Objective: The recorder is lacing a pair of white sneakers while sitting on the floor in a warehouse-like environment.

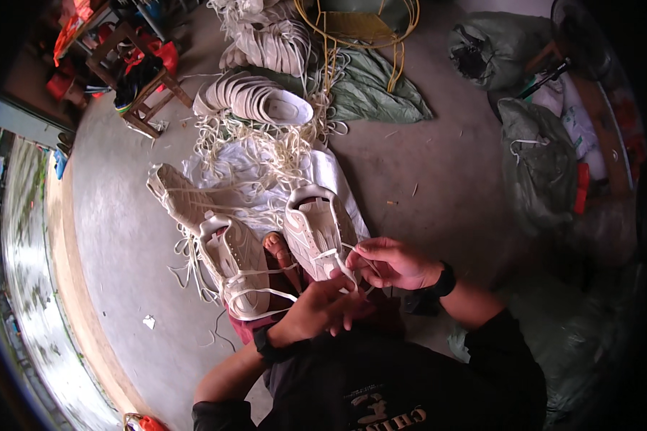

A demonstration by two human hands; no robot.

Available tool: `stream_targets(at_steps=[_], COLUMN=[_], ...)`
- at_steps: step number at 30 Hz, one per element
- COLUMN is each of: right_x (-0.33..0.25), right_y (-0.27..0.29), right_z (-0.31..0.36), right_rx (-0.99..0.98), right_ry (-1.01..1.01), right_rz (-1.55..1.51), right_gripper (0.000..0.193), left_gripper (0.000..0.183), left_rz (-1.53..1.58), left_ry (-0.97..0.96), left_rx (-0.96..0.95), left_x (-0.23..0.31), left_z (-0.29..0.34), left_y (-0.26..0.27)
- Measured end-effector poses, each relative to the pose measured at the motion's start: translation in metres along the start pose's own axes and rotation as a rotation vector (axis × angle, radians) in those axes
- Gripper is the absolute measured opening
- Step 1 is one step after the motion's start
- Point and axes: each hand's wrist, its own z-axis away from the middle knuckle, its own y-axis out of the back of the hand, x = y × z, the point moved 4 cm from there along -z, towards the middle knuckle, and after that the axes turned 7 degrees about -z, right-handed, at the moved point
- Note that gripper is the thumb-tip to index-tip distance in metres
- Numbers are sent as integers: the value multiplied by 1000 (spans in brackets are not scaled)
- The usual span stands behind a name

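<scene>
A beige sneaker [300,233] rests on my lap with its toe toward me. My right hand [401,264] is at its toe end, thumb and fingers pinching a white shoelace [344,267] that comes from the lower eyelets. My left hand [322,307] is closed just below it, at the same lace; its fingertips are partly hidden and slightly blurred. To the left lies a second beige sneaker [231,262], a loose lace looping across its toe toward my left wrist. Another beige shoe [178,194] lies on its side beyond it.
Tangled white laces [251,161] cover a white cloth ahead. Nested rows of beige shoe uppers [237,97] lie beyond. A yellow metal-framed chair [327,54] stands at the far side by a green sack [381,90]. A wooden chair [140,79] is far left; bulging green bags [532,158] line the right.
</scene>
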Motion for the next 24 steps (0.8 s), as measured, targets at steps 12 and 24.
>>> stream_targets(at_steps=[12, 24], right_x=[2, 29], right_y=[-15, -45], right_z=[-14, -14], right_rx=[-31, -27], right_ry=[243, 271], right_rz=[192, 761], right_gripper=[29, 31], left_gripper=[32, 31], left_rz=[-162, 335], left_ry=[-240, -271], left_rx=[316, 308], left_x=[-62, -36], left_z=[38, 9], left_y=[29, 38])
